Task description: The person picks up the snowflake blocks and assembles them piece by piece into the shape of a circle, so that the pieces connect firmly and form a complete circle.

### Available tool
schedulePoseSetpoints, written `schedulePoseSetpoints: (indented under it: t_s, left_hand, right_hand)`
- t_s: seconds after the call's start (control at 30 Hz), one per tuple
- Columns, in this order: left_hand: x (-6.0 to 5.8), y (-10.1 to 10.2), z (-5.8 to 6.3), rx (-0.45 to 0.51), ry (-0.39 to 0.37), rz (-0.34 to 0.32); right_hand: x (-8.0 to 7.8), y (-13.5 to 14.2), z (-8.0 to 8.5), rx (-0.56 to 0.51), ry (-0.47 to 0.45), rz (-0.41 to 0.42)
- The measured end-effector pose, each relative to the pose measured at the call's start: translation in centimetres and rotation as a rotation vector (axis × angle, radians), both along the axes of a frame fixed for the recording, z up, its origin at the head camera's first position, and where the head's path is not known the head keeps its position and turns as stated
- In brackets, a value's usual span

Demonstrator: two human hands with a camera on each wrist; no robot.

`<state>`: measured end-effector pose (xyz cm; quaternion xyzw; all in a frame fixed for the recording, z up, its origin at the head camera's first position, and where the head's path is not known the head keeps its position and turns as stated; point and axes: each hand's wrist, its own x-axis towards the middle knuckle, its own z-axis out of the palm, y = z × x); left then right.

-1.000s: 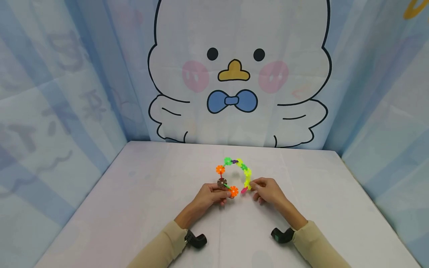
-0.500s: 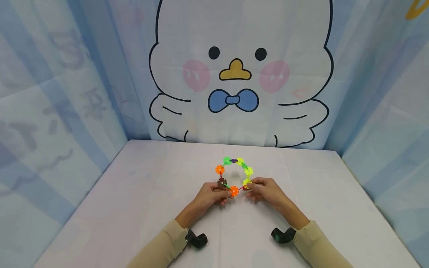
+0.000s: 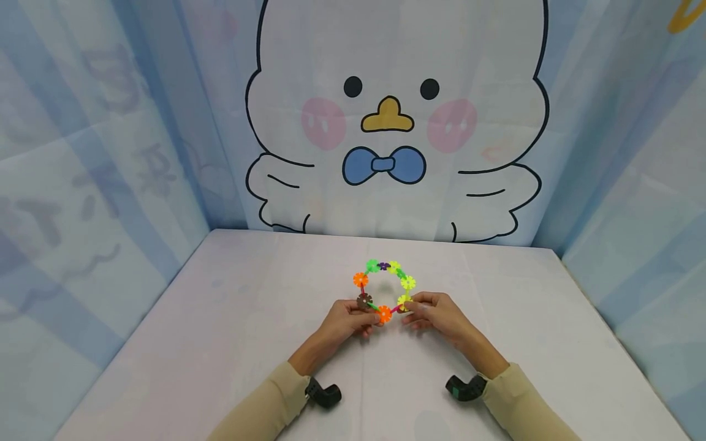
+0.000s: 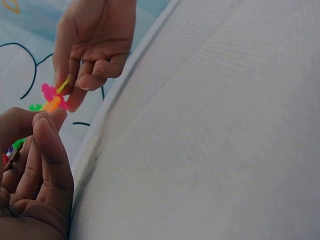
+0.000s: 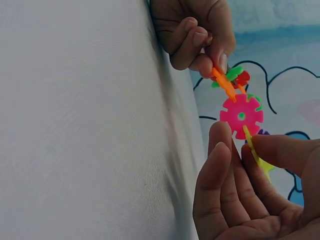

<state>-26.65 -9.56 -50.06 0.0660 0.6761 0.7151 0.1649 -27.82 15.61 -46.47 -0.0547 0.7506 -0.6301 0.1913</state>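
Observation:
A ring of slotted plastic snowflake discs (image 3: 372, 266) stands up between my hands in the head view, in green, purple, yellow, orange, brown and pink. With thumb and fingers, my left hand (image 3: 349, 318) pinches the orange disc (image 3: 384, 314) at the bottom, near the brown disc (image 3: 364, 301). My right hand (image 3: 436, 313) pinches the yellow disc (image 3: 404, 301) at the lower right. Between those two sits the pink disc (image 5: 241, 116); in the right wrist view its slots meet both the orange and the yellow disc. How deep they are pushed in, I cannot tell.
Under both hands lies a white-covered table (image 3: 276, 275). A curtain (image 3: 386, 202) with a cartoon bird hangs behind it, and blue-and-white cloth is at both sides. A black wrist device (image 3: 324, 393) sits at the left cuff, another (image 3: 466, 388) at the right.
One second ago a gap parted the pink disc from the orange one. My right hand has moved slightly left, bringing the pink disc against the orange, and the ring looks rounder. Left hand nearly still.

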Motion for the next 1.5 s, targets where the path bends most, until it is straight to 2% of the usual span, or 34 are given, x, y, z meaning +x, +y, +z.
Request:
schedulePoseSetpoints:
  t_s: [0.27, 0.6, 0.93, 1.07, 1.17, 1.37, 1.43, 1.5]
  left_hand:
    - [0.0, 0.0, 0.1, -0.017, 0.007, 0.004]
    - [0.2, 0.2, -0.1, -0.047, -0.017, 0.004]
    - [0.2, -0.2, -0.4, -0.055, -0.008, 0.003]
    - [0.2, -0.4, -0.1, -0.05, 0.002, 0.01]
    - [0.0, -0.5, 0.1, -0.047, -0.004, -0.014]
    - [-0.3, -1.0, 0.8, -0.056, -0.073, -0.149]
    - [-0.4, -1.2, 0.9, -0.071, -0.094, -0.159]
    - [-0.5, -1.3, 1.0, -0.108, -0.093, -0.132]
  right_hand:
    - [0.0, 0.4, -0.1, 0.012, 0.071, 0.058]
    - [0.1, 0.8, -0.4, 0.028, 0.057, 0.089]
    - [0.1, 0.5, -1.3, -0.007, 0.057, 0.088]
    - [0.1, 0.1, -1.1, -0.006, 0.045, 0.087]
    - [0.1, 0.0, -0.5, 0.018, 0.047, 0.099]
    - [-0.1, 0.7, 0.5, 0.078, 0.05, 0.097]
    - [-0.3, 1.0, 0.5, 0.097, 0.041, 0.088]
    - [-0.4, 1.3, 0.3, 0.115, 0.03, 0.077]
